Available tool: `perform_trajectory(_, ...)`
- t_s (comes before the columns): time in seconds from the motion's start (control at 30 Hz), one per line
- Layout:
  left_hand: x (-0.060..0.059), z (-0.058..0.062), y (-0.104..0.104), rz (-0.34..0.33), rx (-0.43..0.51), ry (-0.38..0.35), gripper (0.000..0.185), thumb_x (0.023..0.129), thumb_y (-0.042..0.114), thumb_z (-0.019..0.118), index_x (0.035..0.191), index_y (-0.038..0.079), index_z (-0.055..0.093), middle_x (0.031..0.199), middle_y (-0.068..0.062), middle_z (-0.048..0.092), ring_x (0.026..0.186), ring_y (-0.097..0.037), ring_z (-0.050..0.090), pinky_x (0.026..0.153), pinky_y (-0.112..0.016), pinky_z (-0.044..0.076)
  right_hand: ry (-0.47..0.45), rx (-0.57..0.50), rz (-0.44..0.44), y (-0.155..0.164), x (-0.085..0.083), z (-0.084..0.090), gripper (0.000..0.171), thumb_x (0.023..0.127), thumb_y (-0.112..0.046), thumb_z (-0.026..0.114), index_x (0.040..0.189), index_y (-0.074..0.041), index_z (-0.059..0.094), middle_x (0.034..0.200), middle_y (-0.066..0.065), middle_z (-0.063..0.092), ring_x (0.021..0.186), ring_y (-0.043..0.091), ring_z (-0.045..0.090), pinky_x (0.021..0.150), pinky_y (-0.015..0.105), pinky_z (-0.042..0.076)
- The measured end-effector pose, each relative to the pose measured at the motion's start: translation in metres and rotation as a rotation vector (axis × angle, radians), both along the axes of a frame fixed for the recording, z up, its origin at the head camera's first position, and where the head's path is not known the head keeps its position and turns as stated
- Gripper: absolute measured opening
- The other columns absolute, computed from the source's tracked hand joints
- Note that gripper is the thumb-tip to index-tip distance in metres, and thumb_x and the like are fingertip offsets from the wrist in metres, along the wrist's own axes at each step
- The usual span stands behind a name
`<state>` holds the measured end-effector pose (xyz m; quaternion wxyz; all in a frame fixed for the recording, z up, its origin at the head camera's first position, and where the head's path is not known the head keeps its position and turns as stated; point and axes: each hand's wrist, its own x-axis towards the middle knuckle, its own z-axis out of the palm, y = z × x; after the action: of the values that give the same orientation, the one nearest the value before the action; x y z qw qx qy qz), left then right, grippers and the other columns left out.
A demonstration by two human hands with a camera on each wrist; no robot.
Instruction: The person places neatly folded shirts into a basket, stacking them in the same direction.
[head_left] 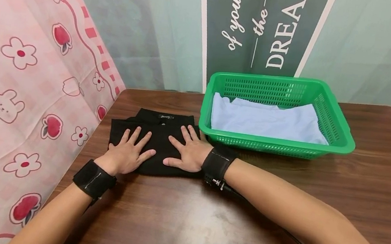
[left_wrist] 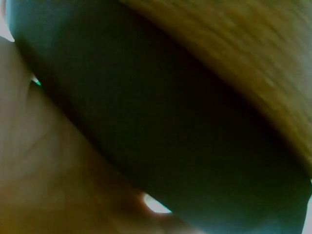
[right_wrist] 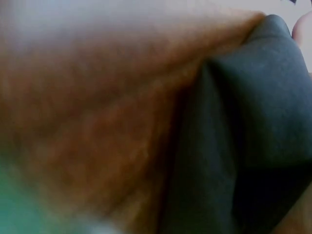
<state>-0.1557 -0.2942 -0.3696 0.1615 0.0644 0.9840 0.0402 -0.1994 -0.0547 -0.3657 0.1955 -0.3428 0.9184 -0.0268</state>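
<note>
A folded black collared shirt (head_left: 162, 146) lies on the wooden table, its collar and small neck label toward the back. My left hand (head_left: 127, 156) rests on the shirt's left part, fingers spread and straight. On the right part my right hand (head_left: 191, 150) lies with its fingers spread too, close to the basket's left front corner. In the left wrist view the black cloth (left_wrist: 146, 107) runs under the blurred palm (left_wrist: 48, 161). The right wrist view has black cloth (right_wrist: 268, 97) in folds beside the blurred hand (right_wrist: 107, 126).
A green plastic basket (head_left: 275, 141) stands at the back of the table (head_left: 210, 228), holding a folded light blue cloth (head_left: 267, 121). A pink patterned curtain (head_left: 31, 115) hangs along the left edge. Behind the table is a backdrop (head_left: 156, 29) with lettering.
</note>
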Motion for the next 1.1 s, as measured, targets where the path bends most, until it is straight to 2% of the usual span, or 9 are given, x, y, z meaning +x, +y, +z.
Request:
perform_trajectory(0.13,0.000,0.001,-0.002,-0.011,0.010,0.000,0.079,0.109,0.065,0.032,0.171,0.020,0.017,0.176,-0.027,0.005,0.161,-0.056,0.007,0.109,-0.089,0.024,0.027,0.030,0.003,0.000,0.004,0.000,0.086,0.102,-0.079,0.029,0.171,-0.030,0.011,0.178,0.018,-0.004,0.166,0.038,-0.007,0.132,0.062,0.004)
perform_trajectory(0.27,-0.005,0.003,-0.005,-0.050,-0.002,0.045,0.080,0.108,0.066,0.038,0.171,0.019,0.019,0.176,-0.026,0.009,0.160,-0.056,0.008,0.111,-0.088,0.021,0.122,0.036,0.078,-0.003,0.010,0.003,0.085,0.103,-0.077,0.030,0.171,-0.028,0.017,0.179,0.012,0.005,0.167,0.034,-0.002,0.132,0.062,0.001)
perform_trajectory(0.4,-0.009,0.001,-0.004,-0.164,-0.001,0.142,0.068,0.112,0.054,0.039,0.169,0.018,0.027,0.177,-0.018,0.016,0.163,-0.048,0.012,0.120,-0.082,0.015,0.218,-0.035,0.197,-0.009,0.013,0.003,0.077,0.107,-0.069,0.033,0.169,-0.024,0.027,0.178,0.007,0.016,0.167,0.029,0.008,0.133,0.059,0.003)
perform_trajectory(0.47,-0.010,-0.003,-0.002,-0.219,0.020,0.156,0.064,0.114,0.048,0.037,0.168,0.016,0.028,0.178,-0.014,0.017,0.165,-0.042,0.013,0.124,-0.077,0.012,0.223,-0.059,0.227,-0.013,0.014,0.002,0.075,0.109,-0.065,0.034,0.168,-0.021,0.029,0.178,0.008,0.019,0.167,0.029,0.010,0.134,0.056,0.005)
perform_trajectory(0.53,-0.010,-0.008,0.000,-0.248,0.040,0.147,0.064,0.114,0.047,0.035,0.169,0.014,0.026,0.178,-0.011,0.015,0.165,-0.040,0.012,0.126,-0.075,0.011,0.196,-0.061,0.226,-0.015,0.012,0.000,0.074,0.109,-0.065,0.032,0.169,-0.021,0.027,0.178,0.006,0.018,0.167,0.029,0.010,0.135,0.053,0.006)
perform_trajectory(0.67,-0.011,-0.011,0.002,-0.200,0.060,0.131,0.068,0.113,0.052,0.035,0.170,0.018,0.021,0.179,-0.011,0.011,0.166,-0.040,0.009,0.125,-0.076,0.007,0.135,-0.050,0.182,-0.016,0.008,-0.003,0.073,0.109,-0.067,0.030,0.170,-0.027,0.022,0.179,0.002,0.014,0.167,0.027,0.008,0.135,0.051,0.007)
perform_trajectory(0.8,-0.014,-0.008,0.000,-0.148,0.045,0.095,0.072,0.111,0.058,0.036,0.171,0.022,0.019,0.179,-0.013,0.008,0.166,-0.040,0.006,0.123,-0.079,0.004,0.095,-0.049,0.152,-0.015,0.007,-0.003,0.073,0.109,-0.067,0.028,0.170,-0.030,0.019,0.179,0.003,0.012,0.168,0.027,0.006,0.135,0.052,0.007)
perform_trajectory(0.93,-0.015,-0.001,-0.001,-0.136,0.019,0.035,0.075,0.109,0.064,0.035,0.171,0.023,0.018,0.179,-0.016,0.007,0.165,-0.043,0.005,0.121,-0.081,0.006,0.068,-0.024,0.136,-0.015,0.008,-0.002,0.074,0.108,-0.068,0.028,0.171,-0.030,0.017,0.180,0.005,0.010,0.168,0.029,0.005,0.135,0.053,0.008)
perform_trajectory(1.1,-0.016,0.006,-0.003,-0.129,-0.012,-0.003,0.078,0.108,0.066,0.037,0.171,0.024,0.017,0.178,-0.018,0.007,0.164,-0.046,0.007,0.118,-0.084,0.013,0.041,0.001,0.115,-0.011,0.008,-0.001,0.073,0.108,-0.069,0.028,0.170,-0.033,0.016,0.180,0.004,0.008,0.168,0.029,0.004,0.135,0.053,0.008)
